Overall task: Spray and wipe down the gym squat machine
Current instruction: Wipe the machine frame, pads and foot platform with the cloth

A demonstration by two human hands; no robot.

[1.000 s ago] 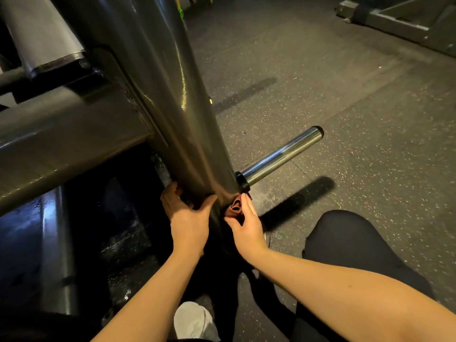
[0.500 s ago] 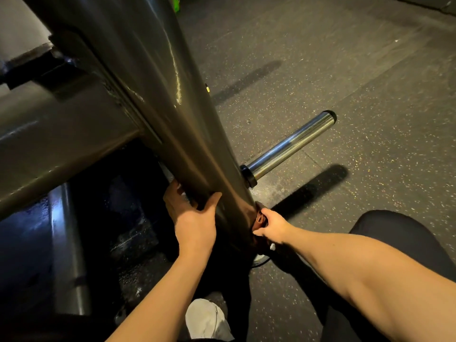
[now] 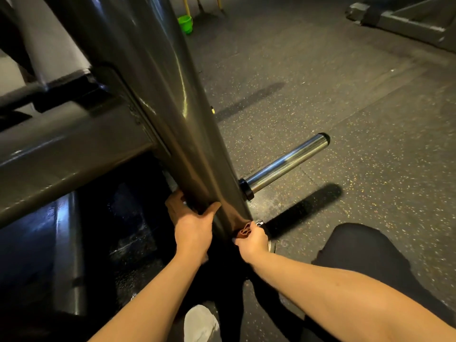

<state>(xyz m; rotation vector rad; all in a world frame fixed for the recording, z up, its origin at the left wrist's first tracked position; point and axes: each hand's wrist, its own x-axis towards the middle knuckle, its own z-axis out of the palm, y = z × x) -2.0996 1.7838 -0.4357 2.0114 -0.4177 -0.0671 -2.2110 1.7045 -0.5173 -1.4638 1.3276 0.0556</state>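
Both hands are low down on the squat machine (image 3: pixel 158 95), on its big grey upright. Left hand (image 3: pixel 192 228) is wrapped round the post, thumb on the near face and fingers curled behind it. Right hand (image 3: pixel 253 241) is just beside it, gripping a bunched-up brown cloth (image 3: pixel 244 230) pressed against the post near the base. Just above that, a chrome weight peg (image 3: pixel 283 164) sticks out to the right over the speckled rubber floor (image 3: pixel 357 119). Person's crouched: black-trousered knee (image 3: pixel 365 255) on the right, white shoe (image 3: pixel 199 324) at the bottom. Little green bucket (image 3: pixel 185 22) sits way back, and another machine's grey frame (image 3: pixel 407 18) is in the far corner.
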